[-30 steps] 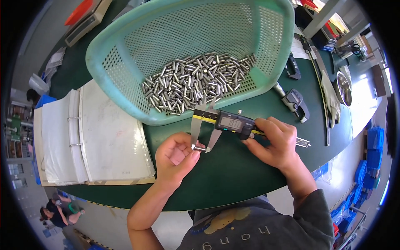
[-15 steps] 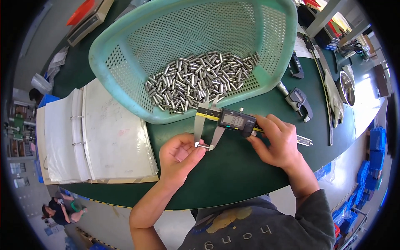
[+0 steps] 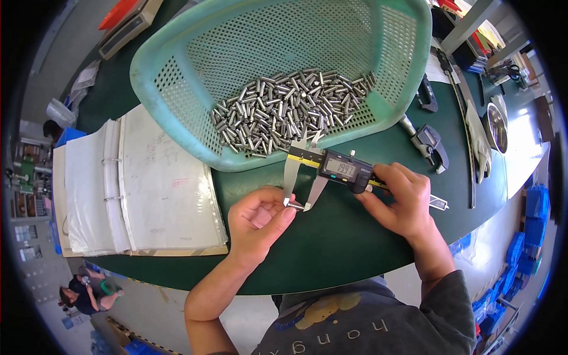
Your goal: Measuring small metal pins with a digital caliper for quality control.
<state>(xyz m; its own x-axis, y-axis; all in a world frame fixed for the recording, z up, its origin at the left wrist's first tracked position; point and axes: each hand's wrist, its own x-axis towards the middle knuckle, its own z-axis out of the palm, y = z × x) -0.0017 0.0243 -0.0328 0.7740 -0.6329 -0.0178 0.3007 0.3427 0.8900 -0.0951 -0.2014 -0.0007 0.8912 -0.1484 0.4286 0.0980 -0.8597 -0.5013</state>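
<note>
A small shiny metal pin (image 3: 297,206) sits between the jaw tips of a digital caliper (image 3: 340,168). My left hand (image 3: 259,222) pinches the pin's left end between thumb and fingers, close by the fixed jaw. My right hand (image 3: 397,198) is closed round the caliper's slide and beam at the right, its thumb near the roller. The caliper's lit display faces up. Behind the caliper, a pale green plastic basket (image 3: 171,139) holds a heap of similar metal pins (image 3: 284,112).
An open ring binder (image 3: 160,195) with sheets in clear sleeves lies at left. On the right are a digital micrometer (image 3: 429,142), a long caliper (image 3: 458,89), gloves (image 3: 478,145) and a steel bowl (image 3: 496,127). A scale (image 3: 130,26) stands far left. Another person (image 3: 83,293) is beyond the table.
The caliper and my right hand have shifted slightly right, and the caliper is tilted a little more. Its jaws stand slightly wider around the pin, and the display reading has changed.
</note>
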